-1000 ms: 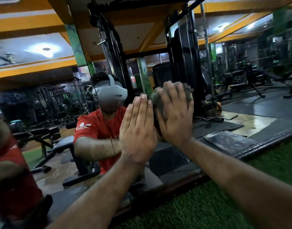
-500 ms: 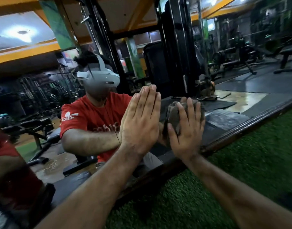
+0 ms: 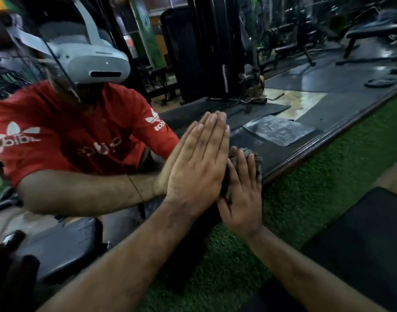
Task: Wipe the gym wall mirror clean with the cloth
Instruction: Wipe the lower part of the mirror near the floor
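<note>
**Cloth pressed low on mirror, near bottom frame**

The left hand [image 3: 196, 174] is laid flat against the mirror [image 3: 305, 113], fingers straight and held together, pointing up; nothing is held in it. Its reflection is met palm to palm in the glass.

The right hand [image 3: 242, 197] is placed just beside and below the left, partly overlapped by it. Its straight fingers are pressed onto a crumpled grey cloth [image 3: 255, 159], which is pinned against the glass close to the dark wooden frame [image 3: 341, 136] at the mirror's lower edge. Only the cloth's upper part is seen above the fingertips.

Green artificial turf [image 3: 305, 194] is seen below the frame, with a black mat [image 3: 361, 239] at the lower right. A red shirt [image 3: 65, 136] and a white headset [image 3: 96, 61] are reflected at the left.
</note>
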Motion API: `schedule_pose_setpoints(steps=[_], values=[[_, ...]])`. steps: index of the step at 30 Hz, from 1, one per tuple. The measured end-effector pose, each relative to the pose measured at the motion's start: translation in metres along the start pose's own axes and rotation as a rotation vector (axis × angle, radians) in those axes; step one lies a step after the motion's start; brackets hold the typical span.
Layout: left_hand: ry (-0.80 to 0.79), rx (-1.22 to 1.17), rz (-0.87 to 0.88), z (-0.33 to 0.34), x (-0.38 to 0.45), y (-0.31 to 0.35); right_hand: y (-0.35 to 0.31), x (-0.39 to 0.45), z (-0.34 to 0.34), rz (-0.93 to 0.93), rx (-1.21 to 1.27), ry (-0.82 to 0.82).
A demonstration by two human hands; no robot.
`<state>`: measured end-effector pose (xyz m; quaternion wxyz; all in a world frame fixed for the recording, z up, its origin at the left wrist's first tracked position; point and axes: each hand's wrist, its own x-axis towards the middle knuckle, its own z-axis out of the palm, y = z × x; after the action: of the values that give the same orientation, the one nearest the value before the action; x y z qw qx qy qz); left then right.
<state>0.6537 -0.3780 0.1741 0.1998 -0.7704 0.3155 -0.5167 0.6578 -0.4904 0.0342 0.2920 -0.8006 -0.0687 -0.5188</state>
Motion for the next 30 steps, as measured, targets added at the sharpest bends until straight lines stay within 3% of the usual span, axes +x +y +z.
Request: schedule_pose_setpoints(steps=[5, 9, 10, 13, 14, 18, 19, 22, 23, 26, 27, 30], values=[[-0.021, 0.11, -0.029, 0.009, -0.004, 0.006, 0.015, -0.005, 0.004, -0.076, -0.028, 0.04], [-0.034, 0.118, -0.045, 0.014, -0.007, 0.009, 0.018, 0.023, 0.006, 0.301, 0.087, 0.184], [-0.025, 0.116, -0.049, 0.014, -0.008, 0.01, 0.009, 0.026, 0.005, 0.286, 0.119, 0.163], [0.054, 0.012, -0.086, 0.004, -0.005, 0.012, 0.017, 0.028, -0.003, -0.209, 0.071, 0.053], [0.096, -0.023, -0.098, -0.001, -0.001, 0.007, 0.028, 0.037, -0.008, -0.277, 0.057, 0.053], [0.151, 0.033, -0.2, -0.009, 0.02, -0.022, 0.019, 0.089, -0.013, 0.091, 0.09, 0.206], [0.135, 0.066, -0.214, -0.007, 0.022, -0.024, 0.008, 0.092, -0.011, 0.03, 0.068, 0.204], [0.112, 0.108, -0.224, 0.001, 0.021, -0.019, 0.018, 0.092, -0.014, -0.436, -0.029, 0.13], [0.121, 0.111, -0.223, 0.002, 0.019, -0.018, 0.026, 0.101, -0.018, -0.439, -0.035, 0.154], [0.138, 0.127, -0.22, 0.002, 0.02, -0.019, 0.008, 0.144, -0.022, -0.01, 0.07, 0.305], [0.146, 0.112, -0.224, 0.0, 0.021, -0.019, -0.006, 0.152, -0.023, -0.013, 0.06, 0.31], [0.191, 0.011, -0.231, -0.015, 0.026, -0.025, -0.009, 0.168, -0.033, -0.469, -0.022, 0.211]])
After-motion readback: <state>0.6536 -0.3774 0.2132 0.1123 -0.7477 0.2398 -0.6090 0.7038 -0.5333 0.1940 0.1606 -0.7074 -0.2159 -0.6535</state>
